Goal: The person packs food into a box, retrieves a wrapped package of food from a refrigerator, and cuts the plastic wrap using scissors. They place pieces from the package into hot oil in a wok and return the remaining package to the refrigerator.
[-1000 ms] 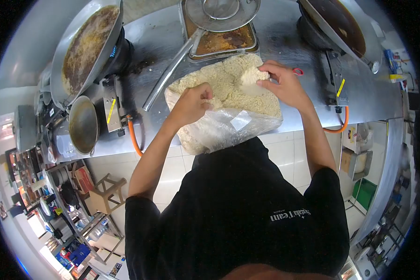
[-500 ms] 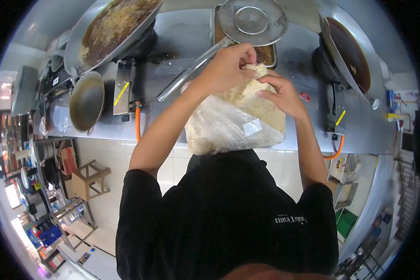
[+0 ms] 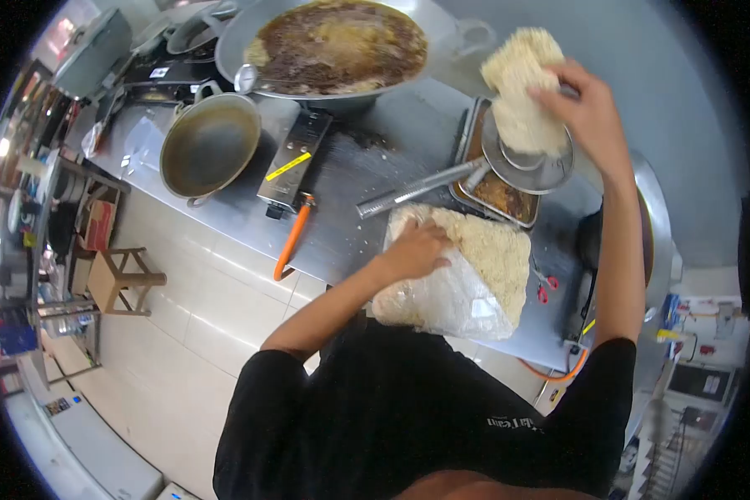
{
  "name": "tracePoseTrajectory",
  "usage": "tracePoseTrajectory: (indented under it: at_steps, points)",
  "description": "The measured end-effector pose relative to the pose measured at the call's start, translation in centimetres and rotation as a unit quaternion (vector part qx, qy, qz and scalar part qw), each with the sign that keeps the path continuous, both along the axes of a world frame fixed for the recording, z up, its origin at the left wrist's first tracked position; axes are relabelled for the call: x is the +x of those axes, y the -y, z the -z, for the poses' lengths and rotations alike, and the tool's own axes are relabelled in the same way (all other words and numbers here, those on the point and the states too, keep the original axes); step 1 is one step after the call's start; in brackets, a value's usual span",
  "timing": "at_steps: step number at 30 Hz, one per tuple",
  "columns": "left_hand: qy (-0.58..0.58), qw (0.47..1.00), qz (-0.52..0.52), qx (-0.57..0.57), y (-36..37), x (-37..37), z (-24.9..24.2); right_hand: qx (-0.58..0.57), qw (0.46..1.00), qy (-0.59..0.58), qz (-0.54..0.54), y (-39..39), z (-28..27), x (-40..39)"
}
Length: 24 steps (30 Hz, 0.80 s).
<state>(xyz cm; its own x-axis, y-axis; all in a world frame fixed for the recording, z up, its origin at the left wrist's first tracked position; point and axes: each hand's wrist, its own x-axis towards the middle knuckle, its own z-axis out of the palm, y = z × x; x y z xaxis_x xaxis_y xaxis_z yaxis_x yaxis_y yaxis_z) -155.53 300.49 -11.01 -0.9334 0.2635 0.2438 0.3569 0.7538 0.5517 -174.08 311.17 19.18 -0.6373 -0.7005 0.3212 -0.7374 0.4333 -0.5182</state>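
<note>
Raised at the upper right, my right hand (image 3: 579,100) pinches a bunch of pale dried noodles (image 3: 525,96) above the round strainer (image 3: 550,173). My left hand (image 3: 419,250) lies with fingers spread on the clear plastic bag (image 3: 454,296) of pale noodles (image 3: 496,246) at the table's front edge. The strainer rests over a metal tray (image 3: 517,218) with brown contents, its long handle pointing left. A wide wok (image 3: 333,50) of dark bubbling liquid with yellowish food in it stands at the top.
A smaller empty pan (image 3: 211,146) sits left of a burner control (image 3: 296,158) with an orange hose (image 3: 292,242). Red-handled scissors (image 3: 544,287) lie right of the bag. Another wok (image 3: 654,225) is at the right edge. A wooden stool (image 3: 121,279) stands on the floor.
My right hand has lifted the noodles up and away from the bag. My left hand has let go of the noodles and moved down onto the bag. The view has turned toward the left wok.
</note>
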Motion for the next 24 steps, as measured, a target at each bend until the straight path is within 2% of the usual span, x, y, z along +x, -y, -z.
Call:
tracePoseTrajectory:
  at_steps: [2,4,6,8,10,13,16,19,22,24]
  points:
    - [0.011,1.000,0.005,-0.006,0.3,0.7,-0.3,-0.027,0.999,-0.017,-0.039,6.9,-1.8,-0.5]
    - [0.009,1.000,0.004,-0.014,0.6,1.5,-0.4,0.010,0.999,-0.024,-0.027,13.7,-1.1,-2.8]
    - [-0.011,1.000,-0.005,-0.028,0.8,2.3,-0.3,0.016,0.996,-0.019,-0.086,20.5,1.7,-4.1]
    - [-0.039,0.999,0.008,-0.029,1.4,2.7,-0.2,0.071,0.990,-0.076,-0.093,26.6,4.8,-4.3]
    - [-0.061,0.998,0.017,-0.025,1.8,2.8,0.2,0.073,0.992,-0.061,-0.084,31.8,8.6,-4.8]
    - [-0.067,0.997,0.033,-0.009,2.1,2.9,0.5,0.142,0.983,-0.093,-0.064,37.3,11.8,-4.7]
    - [-0.015,0.998,0.064,0.003,2.6,3.2,-0.6,0.139,0.983,-0.092,-0.077,39.1,12.6,-5.3]
    - [-0.063,0.996,0.052,0.047,2.4,3.5,0.3,0.116,0.990,-0.043,-0.073,38.4,8.7,-6.9]
    - [-0.113,0.991,0.048,0.058,1.3,2.3,2.2,0.061,0.981,-0.177,-0.046,33.9,3.2,-6.2]
    - [0.014,0.994,0.108,0.022,1.7,1.3,0.6,0.036,0.983,-0.172,-0.044,28.1,-0.7,-3.8]
